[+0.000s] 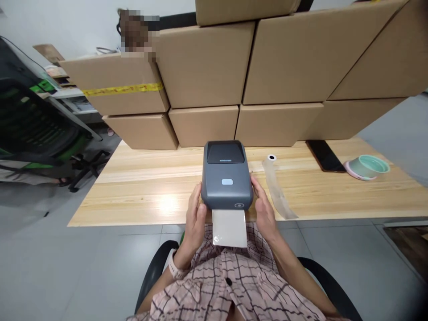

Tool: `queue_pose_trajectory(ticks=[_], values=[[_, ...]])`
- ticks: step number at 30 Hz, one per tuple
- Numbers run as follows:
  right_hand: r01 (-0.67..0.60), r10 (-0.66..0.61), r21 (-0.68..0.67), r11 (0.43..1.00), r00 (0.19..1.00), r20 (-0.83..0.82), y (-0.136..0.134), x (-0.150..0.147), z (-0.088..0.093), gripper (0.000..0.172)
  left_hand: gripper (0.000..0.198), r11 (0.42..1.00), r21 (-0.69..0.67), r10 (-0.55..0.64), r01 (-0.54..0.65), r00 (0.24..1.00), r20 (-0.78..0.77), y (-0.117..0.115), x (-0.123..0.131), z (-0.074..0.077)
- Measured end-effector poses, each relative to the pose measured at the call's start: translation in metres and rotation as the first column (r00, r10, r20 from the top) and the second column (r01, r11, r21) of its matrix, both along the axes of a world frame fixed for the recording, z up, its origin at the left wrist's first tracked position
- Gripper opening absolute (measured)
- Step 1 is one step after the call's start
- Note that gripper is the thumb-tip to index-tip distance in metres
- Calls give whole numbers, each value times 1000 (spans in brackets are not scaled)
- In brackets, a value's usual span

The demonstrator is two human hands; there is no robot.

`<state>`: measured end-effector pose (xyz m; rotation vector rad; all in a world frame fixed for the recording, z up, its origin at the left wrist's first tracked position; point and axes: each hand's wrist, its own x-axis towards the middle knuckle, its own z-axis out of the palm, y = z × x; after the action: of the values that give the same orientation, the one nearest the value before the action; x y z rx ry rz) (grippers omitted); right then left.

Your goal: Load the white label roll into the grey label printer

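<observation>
A dark grey label printer (227,171) stands on the wooden table near its front edge. From its front slot hangs a blank white label sheet (229,228), reaching down past the table edge over my lap. My left hand (195,216) presses against the printer's left side, fingers along the casing and thumb near the front corner. On the opposite side my right hand (265,211) holds the casing in the same way. The far fingers of both hands are partly hidden beside the printer. Right of it lies a small roll (272,158) with a translucent strip (278,194) unrolled from it.
Stacked cardboard boxes (203,67) wall off the table's back. A black phone (325,156) and a green cup (369,166) on a pink base sit at the right on the wooden table (133,191). An office chair (36,129) is at left; a person's blurred head (135,33) shows behind.
</observation>
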<state>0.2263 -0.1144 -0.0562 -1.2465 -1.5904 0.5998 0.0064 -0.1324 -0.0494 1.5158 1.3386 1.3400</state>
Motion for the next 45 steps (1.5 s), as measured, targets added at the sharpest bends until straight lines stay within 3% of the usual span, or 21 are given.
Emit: queue_pose_trajectory(ticks=[4, 8, 12, 14, 17, 20, 23, 25, 29, 31, 33, 35, 37, 39, 42, 45], values=[[-35, 31, -39, 999, 996, -82, -2, -1, -8, 62, 56, 992, 127, 28, -15, 995, -97, 5, 6, -6], [-77, 71, -65, 995, 993, -92, -2, 7, 8, 65, 53, 986, 162, 43, -28, 995, -87, 9, 3, -2], [-114, 114, 0, 994, 994, 1, 11, 16, 43, 71, 51, 958, 281, 70, -52, 996, -55, 34, -2, 24], [-111, 104, 55, 992, 988, 117, 28, 16, 67, 76, 47, 923, 379, 52, -61, 998, 35, 59, -3, 43], [-89, 52, 148, 985, 970, 238, 66, 13, 101, 81, 44, 913, 401, -11, -74, 978, 207, 102, -3, 63], [-49, -17, 232, 971, 962, 272, 112, 8, 124, 80, 47, 948, 304, 1, -94, 957, 291, 136, -3, 64], [-31, -47, 259, 965, 957, 288, 157, 9, 137, 78, 50, 984, 156, 48, -91, 965, 258, 151, -5, 49], [-48, -35, 252, 966, 949, 312, 179, 11, 142, 77, 54, 998, 59, 18, -29, 984, 180, 152, -8, 37], [-26, -131, 380, 925, 916, 380, 185, 9, 150, 77, 71, 979, -98, -176, 178, 984, 24, 146, -13, 27], [-65, -158, 457, 887, 888, 432, 171, 4, 149, 69, 81, 971, -144, -202, 189, 976, -86, 142, -15, 31], [-221, -19, 360, 906, 830, 558, 156, -1, 144, 59, 83, 970, -193, -189, 146, 955, -230, 139, -16, 38], [-399, 255, 57, 915, 682, 685, 149, -7, 135, 64, 81, 960, -260, -194, 107, 921, -338, 137, -15, 46], [-459, 503, -280, 843, 488, 714, 152, -13, 125, 83, 79, 940, -329, -225, 96, 897, -382, 136, -15, 53], [-439, 638, -483, 758, 344, 689, 163, -21, 116, 99, 79, 926, -366, -241, 88, 886, -396, 135, -13, 56], [-421, 690, -560, 713, 280, 668, 178, -34, 109, 113, 80, 928, -358, -250, 105, 888, -387, 135, -12, 56], [-500, 718, -535, 681, 311, 623, 181, -33, 116, 119, 76, 935, -327, -258, 137, 896, -361, 135, -12, 55]])
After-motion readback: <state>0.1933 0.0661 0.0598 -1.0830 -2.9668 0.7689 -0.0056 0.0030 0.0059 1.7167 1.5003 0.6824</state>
